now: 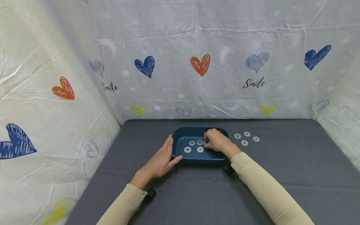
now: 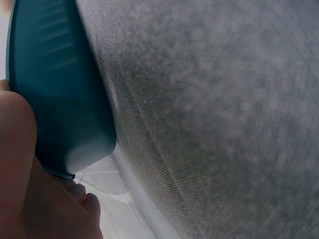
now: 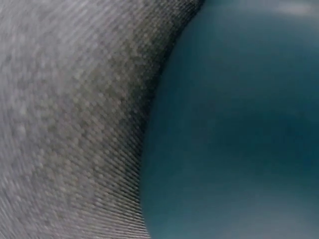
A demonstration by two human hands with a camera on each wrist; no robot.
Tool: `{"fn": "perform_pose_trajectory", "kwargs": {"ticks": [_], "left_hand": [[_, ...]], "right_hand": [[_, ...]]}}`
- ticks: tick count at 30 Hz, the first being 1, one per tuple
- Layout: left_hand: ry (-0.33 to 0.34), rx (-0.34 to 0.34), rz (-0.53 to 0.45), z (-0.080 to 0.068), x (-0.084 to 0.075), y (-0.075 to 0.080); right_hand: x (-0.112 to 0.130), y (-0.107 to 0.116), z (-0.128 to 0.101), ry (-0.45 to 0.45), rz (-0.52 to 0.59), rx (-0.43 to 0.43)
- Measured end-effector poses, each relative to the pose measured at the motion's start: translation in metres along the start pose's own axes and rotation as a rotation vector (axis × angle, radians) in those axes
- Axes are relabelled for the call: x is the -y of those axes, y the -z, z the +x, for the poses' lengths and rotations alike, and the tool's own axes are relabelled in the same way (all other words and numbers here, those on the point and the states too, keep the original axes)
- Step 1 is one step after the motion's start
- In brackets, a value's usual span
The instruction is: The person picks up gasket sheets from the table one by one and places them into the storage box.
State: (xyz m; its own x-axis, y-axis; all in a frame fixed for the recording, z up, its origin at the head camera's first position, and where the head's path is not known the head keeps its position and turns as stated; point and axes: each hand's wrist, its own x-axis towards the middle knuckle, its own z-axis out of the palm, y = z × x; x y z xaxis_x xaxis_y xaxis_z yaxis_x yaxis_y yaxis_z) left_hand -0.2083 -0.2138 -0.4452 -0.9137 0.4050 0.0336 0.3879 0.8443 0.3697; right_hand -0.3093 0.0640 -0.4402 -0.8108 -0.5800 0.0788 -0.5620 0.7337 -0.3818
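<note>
A blue rectangular tray [image 1: 197,161] stands near the far edge of the table, with several flat metal washers [image 1: 187,149] lying on its floor. My left hand [image 1: 160,161] rests against the tray's left end, its fingers straight and the thumb by the near corner. In the left wrist view the tray's outer wall [image 2: 60,99] shows beside that hand. Reaching over the near right rim, my right hand [image 1: 217,140] pinches a washer [image 1: 206,141] low inside the tray, partly hidden by the fingers. Only the tray's outside [image 3: 239,129] fills the right wrist view, without the hand.
Several more washers [image 1: 244,143] lie loose on the grey tabletop [image 1: 197,193], just right of the tray. Behind the table hangs a pale curtain [image 1: 168,37] printed with hearts, and it continues down the left and right sides.
</note>
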Motion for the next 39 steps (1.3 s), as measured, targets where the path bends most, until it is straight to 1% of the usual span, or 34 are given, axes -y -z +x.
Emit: {"fn": "perform_pose_trajectory", "kwargs": {"ticks": [9,15,21,27,30,34,39], "left_hand": [[-0.002,0.010,0.001,0.003,-0.002,-0.002],[0.007,0.009,0.005,0.005,-0.003,-0.002],[0.019,0.016,0.000,0.002,-0.004,0.000],[0.028,0.006,0.011,0.001,-0.002,0.001],[0.018,-0.003,0.010,0.001,-0.001,0.000],[0.016,0.002,0.009,0.001,0.000,-0.001],[0.018,0.007,0.006,0.002,0.001,-0.001]], "right_hand": [[-0.003,0.001,-0.005,-0.040,-0.033,-0.002],[-0.002,0.005,-0.011,-0.044,-0.063,-0.012],[0.007,0.011,-0.024,-0.021,-0.088,-0.009],[0.014,0.023,-0.041,0.009,-0.165,-0.055],[0.015,0.027,-0.050,0.024,-0.186,-0.068],[0.015,0.030,-0.062,0.042,-0.166,-0.080],[0.012,0.036,-0.076,0.045,-0.093,-0.086]]}}
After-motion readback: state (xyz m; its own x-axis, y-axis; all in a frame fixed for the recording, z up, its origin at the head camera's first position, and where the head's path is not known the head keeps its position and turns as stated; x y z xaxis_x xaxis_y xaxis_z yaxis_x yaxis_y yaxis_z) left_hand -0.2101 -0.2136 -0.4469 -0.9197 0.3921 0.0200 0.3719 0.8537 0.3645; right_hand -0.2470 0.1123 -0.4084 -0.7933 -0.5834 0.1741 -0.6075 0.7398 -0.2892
